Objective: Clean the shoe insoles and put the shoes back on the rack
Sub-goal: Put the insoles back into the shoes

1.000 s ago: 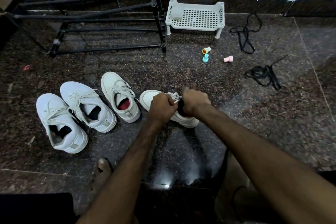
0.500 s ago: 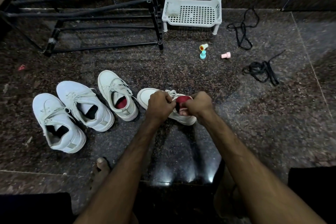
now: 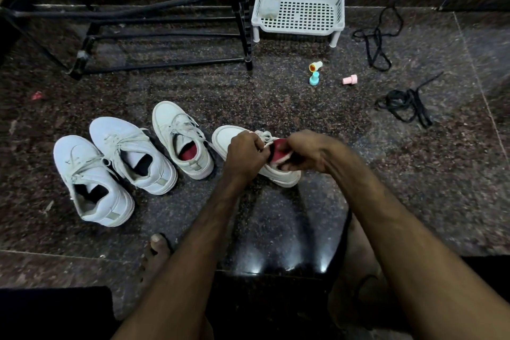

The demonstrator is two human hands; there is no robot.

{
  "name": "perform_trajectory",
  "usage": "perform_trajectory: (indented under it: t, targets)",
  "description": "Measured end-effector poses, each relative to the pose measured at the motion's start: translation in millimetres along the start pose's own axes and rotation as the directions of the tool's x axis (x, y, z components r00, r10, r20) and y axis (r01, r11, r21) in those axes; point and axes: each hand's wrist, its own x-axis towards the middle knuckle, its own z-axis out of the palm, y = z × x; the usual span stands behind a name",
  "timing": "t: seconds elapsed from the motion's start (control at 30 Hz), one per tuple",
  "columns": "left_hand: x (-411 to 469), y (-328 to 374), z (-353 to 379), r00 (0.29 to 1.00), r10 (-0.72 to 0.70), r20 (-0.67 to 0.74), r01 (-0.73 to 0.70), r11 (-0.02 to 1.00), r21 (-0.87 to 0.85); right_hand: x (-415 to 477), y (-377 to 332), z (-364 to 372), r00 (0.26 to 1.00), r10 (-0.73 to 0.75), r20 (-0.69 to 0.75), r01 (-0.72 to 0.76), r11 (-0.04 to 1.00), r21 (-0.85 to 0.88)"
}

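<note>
Red insole, likely light, soft and bendy, half lifted from the white shoe at frame centre. Left grip clamped on the laced tongue; right grip curled round the insole's heel end. Best taken by that heel edge, pulled slowly.

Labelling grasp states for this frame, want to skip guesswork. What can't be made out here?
Head view only:
- How far the red insole sits inside the shoe: covered by left hand and right hand.
- Right hand's fingers: motion-blurred.
- Shoe rack: top and left cut off by frame edges.
- Pale item in the white basket: too small to identify.
</note>
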Motion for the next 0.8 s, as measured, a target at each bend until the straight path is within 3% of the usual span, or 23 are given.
perform_trajectory:
  t: [0.13, 0.3, 0.6, 0.8]
  targets:
    - [1, -2, 0, 1.0, 0.01, 0.014, -0.01, 1.0, -0.02, 19, -10, 7, 0.976, 0.107, 0.191, -0.115, 0.993, 0.031]
    - [0, -5, -3, 0.999, 0.023, 0.028, -0.021, 0.999, -0.046, 33, -5, 7, 0.95, 0.172, 0.259, -0.238, 0.938, 0.25]
    - [1, 3, -9, 0.994, 0.079, 0.078, -0.073, 0.995, -0.07, 36, 3, 0, 0.959, 0.168, 0.23, -0.186, 0.981, 0.059]
    - [0, -6, -9, 0.993, 0.071, 0.092, -0.065, 0.996, -0.062, 36, 5, 7, 0.926, 0.13, 0.355, -0.222, 0.947, 0.232]
